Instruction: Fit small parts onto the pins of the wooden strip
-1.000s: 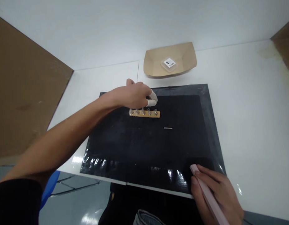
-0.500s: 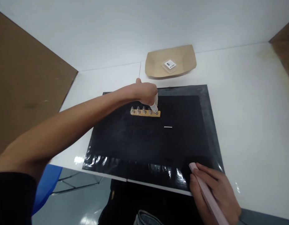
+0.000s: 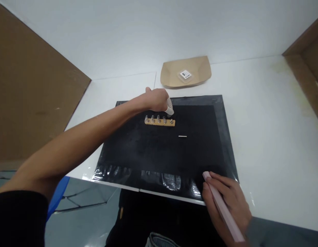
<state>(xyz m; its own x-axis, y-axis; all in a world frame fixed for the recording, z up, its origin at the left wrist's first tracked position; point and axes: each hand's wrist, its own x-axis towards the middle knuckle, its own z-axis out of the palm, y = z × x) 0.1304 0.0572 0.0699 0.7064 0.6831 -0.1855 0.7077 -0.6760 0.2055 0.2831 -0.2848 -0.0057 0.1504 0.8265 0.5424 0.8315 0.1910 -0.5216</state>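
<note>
A small tan strip (image 3: 159,122) with a row of several clear-capped metal parts lies on a black mat (image 3: 138,154). My left hand (image 3: 157,100) reaches out over it, fingers curled, with white finger cots pinched together just above the strip's right end; what they pinch is too small to name. A short thin metal pin (image 3: 182,136) lies loose on the mat to the right of the strip. My right hand (image 3: 227,202) rests at the mat's near right corner, wrapped round a long pink stick (image 3: 222,208).
A tan paper tray (image 3: 174,73) holding a small clear labelled packet (image 3: 185,74) sits behind the mat on the white table (image 3: 272,130). Brown cardboard walls (image 3: 27,89) stand at left and right. The table's near edge is close to my body.
My left hand dipped its pinched fingertips onto the strip's right end, then lifted slightly off it. The view shifted a little; my right hand kept hold of the pink stick.
</note>
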